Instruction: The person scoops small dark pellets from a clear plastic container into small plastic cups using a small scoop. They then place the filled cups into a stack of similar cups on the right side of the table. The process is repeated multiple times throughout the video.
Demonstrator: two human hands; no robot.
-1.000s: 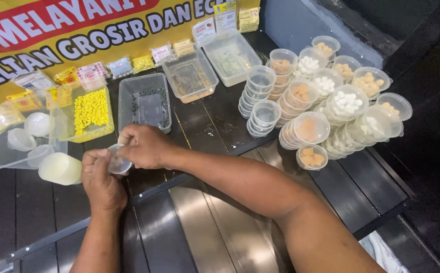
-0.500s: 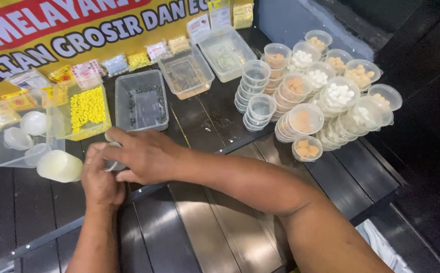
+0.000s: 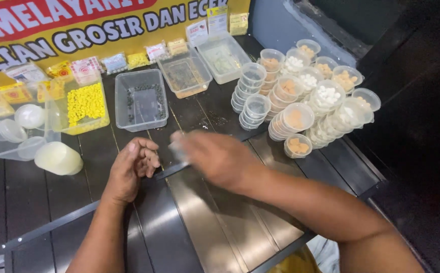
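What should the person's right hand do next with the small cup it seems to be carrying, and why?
Probably set it down by the stacked filled cups at the right. The right hand is blurred in mid-sweep that way, apparently holding a small clear cup, though the blur hides its contents. The left hand rests curled on the dark table, holding nothing that can be seen.

Single head view — looks steeply down, forward, close over table (image 3: 215, 222).

Snack stall/shop: yellow sales banner (image 3: 78, 25), stacked filled cups (image 3: 306, 106), packets (image 3: 86, 68), trays (image 3: 141, 98).
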